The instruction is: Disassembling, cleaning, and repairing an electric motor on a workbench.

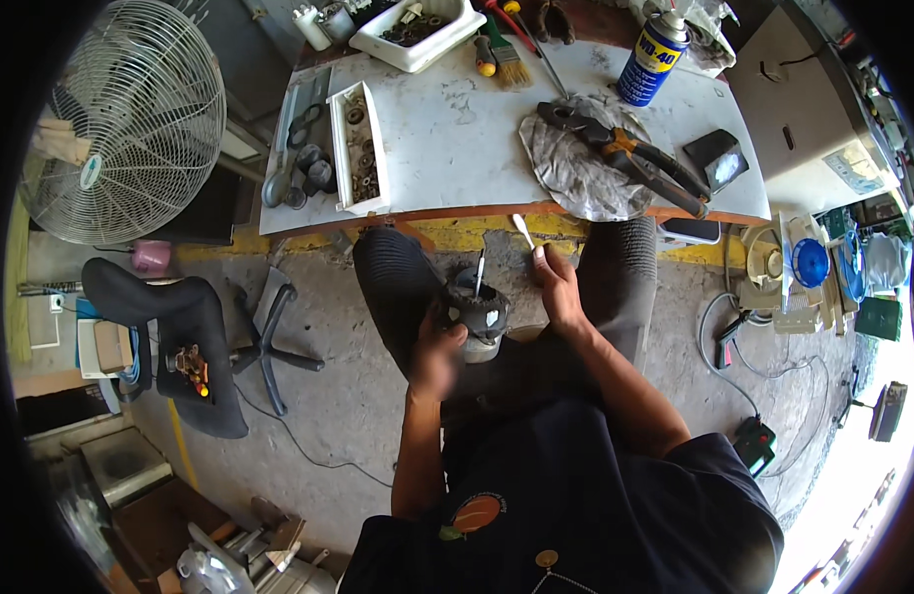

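Note:
My left hand point(437, 358) is closed on the side of a dark, round machine housing point(489, 319), held between my knees. A thin, pale-tipped shaft point(480, 272) sticks up from its open top, and a lighter metal base shows underneath. In my right hand point(556, 287) is a slim white tool point(522, 230), shaped like a toothbrush. Thumb and fingers are closed round its lower part, which they hide. Its white end points up toward the table edge, apart from the housing.
On the white table point(447, 148) are large pliers point(625, 153) on a crumpled cloth point(566, 178), a blue spray can point(653, 61), a paintbrush point(507, 64), and a parts tray point(358, 148). A fan point(130, 119) and a black chair point(190, 346) stand left. Cables point(714, 346) lie right.

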Demonstrator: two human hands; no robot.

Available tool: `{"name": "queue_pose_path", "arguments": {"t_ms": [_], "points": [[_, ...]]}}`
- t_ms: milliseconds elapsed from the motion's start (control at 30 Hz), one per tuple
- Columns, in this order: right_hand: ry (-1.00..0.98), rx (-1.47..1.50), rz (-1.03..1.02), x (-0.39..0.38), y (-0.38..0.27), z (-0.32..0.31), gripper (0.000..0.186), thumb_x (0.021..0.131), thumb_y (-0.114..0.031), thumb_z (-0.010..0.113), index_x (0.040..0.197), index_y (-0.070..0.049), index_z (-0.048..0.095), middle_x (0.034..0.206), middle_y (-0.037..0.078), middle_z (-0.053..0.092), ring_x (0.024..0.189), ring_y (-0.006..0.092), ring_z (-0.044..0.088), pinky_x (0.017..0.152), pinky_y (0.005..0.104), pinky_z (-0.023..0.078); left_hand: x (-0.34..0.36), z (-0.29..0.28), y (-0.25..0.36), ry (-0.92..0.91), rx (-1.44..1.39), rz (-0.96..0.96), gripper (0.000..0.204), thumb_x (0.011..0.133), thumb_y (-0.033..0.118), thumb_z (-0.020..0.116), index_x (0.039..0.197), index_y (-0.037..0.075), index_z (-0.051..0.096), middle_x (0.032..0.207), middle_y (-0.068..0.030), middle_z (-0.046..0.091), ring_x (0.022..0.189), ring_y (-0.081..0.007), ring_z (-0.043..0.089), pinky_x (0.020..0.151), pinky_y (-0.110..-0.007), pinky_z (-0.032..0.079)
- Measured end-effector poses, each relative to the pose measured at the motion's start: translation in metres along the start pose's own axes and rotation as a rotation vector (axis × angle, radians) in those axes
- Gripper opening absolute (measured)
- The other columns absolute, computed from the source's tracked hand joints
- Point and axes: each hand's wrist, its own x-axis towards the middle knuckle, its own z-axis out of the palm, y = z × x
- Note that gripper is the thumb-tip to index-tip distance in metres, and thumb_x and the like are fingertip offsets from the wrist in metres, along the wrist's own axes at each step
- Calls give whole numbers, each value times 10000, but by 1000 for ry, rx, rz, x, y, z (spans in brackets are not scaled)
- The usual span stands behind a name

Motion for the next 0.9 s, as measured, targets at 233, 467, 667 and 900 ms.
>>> {"name": "queue_pose_path", "arguments": {"t_ms": [233, 467, 667, 900], "points": [[-200, 232, 117, -26, -3, 12, 261, 1076, -215, 670, 877, -50, 633, 876, 9, 586, 750, 103, 460, 691, 272, 395, -4, 4, 61, 13, 361, -11, 705, 841, 114, 744, 1508, 9, 541, 1334, -118, 697, 1128, -228, 667, 1028, -330, 500], [-248, 288, 274, -12, 48, -11, 145, 1025, -124, 726, 931, -23, 679, 868, 23, 614, 751, 113, 513, 726, 252, 431, -2, -31, 48, 34, 134, 13, 664, 861, 127, 728, 1494, 25, 558, 1331, -109, 700, 1130, -239, 672, 1023, -341, 505], [-302, -165, -59, -60, 1, 9, 133, 957, -93, 775, 1005, 15, 713, 884, 87, 704, 744, 163, 608, 711, 285, 493, 6, -24, 2, 233, -215, 19, 640, 879, 167, 702, 1492, 44, 566, 1337, -112, 702, 1150, -255, 680, 1017, -357, 516], [-304, -376, -252, -71, -8, 38, 271, 895, -95, 814, 1121, 43, 755, 947, 163, 798, 737, 239, 731, 669, 370, 570, 15, 2, -4, 43, -143, -36, 650, 885, 207, 688, 1499, 42, 556, 1352, -127, 695, 1159, -258, 686, 1014, -360, 523]]}}
